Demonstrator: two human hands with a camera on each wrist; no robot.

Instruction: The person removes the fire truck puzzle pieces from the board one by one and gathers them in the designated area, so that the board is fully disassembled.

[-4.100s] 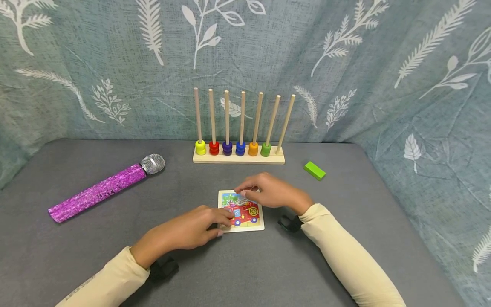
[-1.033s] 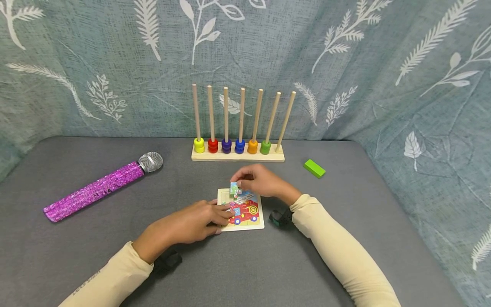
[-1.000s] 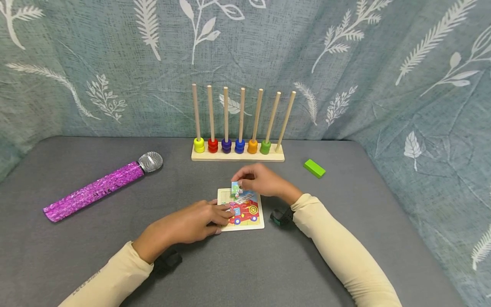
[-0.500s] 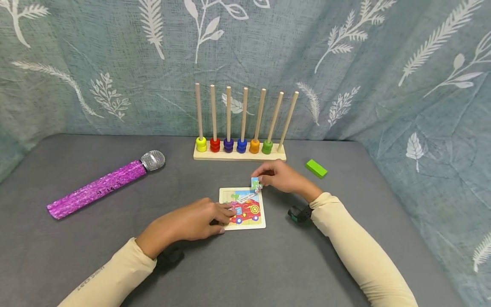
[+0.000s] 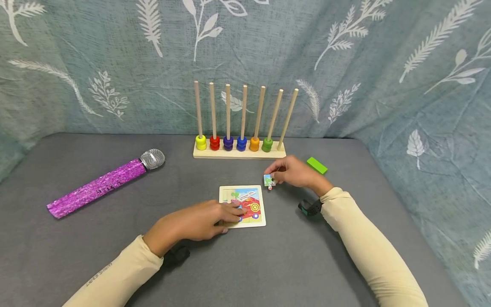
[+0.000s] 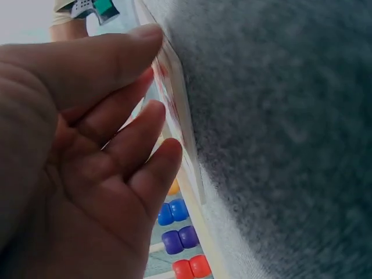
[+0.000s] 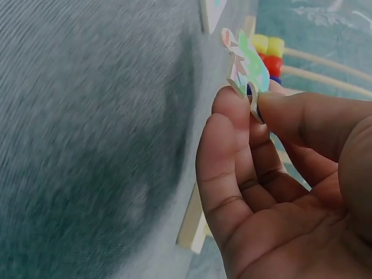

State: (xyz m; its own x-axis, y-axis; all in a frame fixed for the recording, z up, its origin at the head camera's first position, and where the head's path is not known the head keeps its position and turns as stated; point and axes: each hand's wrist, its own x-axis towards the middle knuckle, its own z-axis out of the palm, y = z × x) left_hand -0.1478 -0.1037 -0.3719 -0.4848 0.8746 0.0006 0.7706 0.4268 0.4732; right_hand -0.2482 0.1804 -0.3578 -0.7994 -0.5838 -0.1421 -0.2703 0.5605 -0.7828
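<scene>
My right hand (image 5: 295, 172) pinches a small jigsaw piece (image 5: 269, 181) between thumb and fingers, just right of the puzzle board. In the right wrist view the same jigsaw piece (image 7: 251, 63) shows green and light blue print and a rounded tab. The square puzzle board (image 5: 263, 211) has a pale wooden frame and a red fire engine picture, with a bare wooden gap at its upper left. My left hand (image 5: 205, 218) rests on the board's left part, fingers extended over the picture and covering some of it. Seen by the left wrist camera, its fingertips lie right at the board's edge (image 6: 192, 151).
A wooden peg rack (image 5: 239, 155) with coloured beads stands behind the board. A green block (image 5: 316, 165) lies just beyond my right hand. On the left is a microphone (image 5: 99, 186) with a glittery purple handle. A patterned curtain (image 5: 153, 98) hangs behind the grey table.
My right hand has lifted the jigsaw piece out of the board's upper left and carried it right, past the frame. My left hand has stayed on the board, its fingers shifting slightly right.
</scene>
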